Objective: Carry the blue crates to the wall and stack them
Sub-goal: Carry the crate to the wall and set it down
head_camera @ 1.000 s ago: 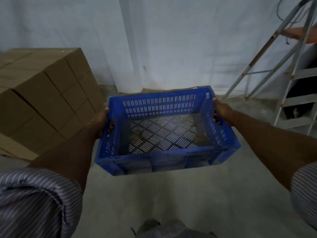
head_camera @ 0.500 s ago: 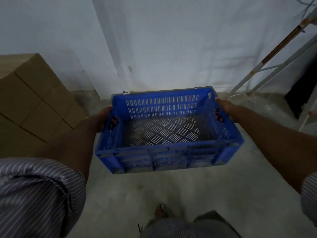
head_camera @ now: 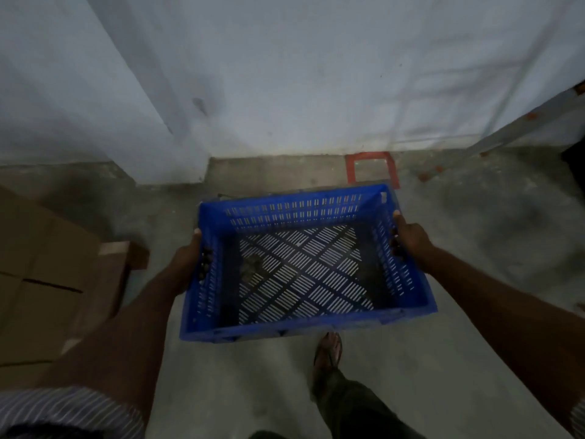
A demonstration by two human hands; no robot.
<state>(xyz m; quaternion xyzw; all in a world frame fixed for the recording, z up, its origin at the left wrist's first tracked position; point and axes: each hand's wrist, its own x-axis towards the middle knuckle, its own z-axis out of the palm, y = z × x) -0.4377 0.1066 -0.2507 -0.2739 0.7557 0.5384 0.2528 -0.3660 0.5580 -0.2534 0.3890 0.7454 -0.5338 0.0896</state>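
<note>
I carry an empty blue slotted plastic crate (head_camera: 304, 324) in front of me, above the concrete floor. My left hand (head_camera: 190, 261) grips its left side wall, fingers through the handle slot. My right hand (head_camera: 411, 239) grips the right side wall the same way. The white wall (head_camera: 300, 74) stands just beyond the crate. No other crate is in sight.
Cardboard boxes (head_camera: 41, 280) are stacked at the left on a wooden pallet (head_camera: 123, 251). A red tape mark (head_camera: 370, 167) lies on the floor at the wall's foot. A ladder leg (head_camera: 512, 128) slants in from the right. My sandalled foot (head_camera: 329, 350) is under the crate.
I have walked closer to the wall and the view has tilted down. The crate stays in both hands. The red floor mark and my foot have come into view.
</note>
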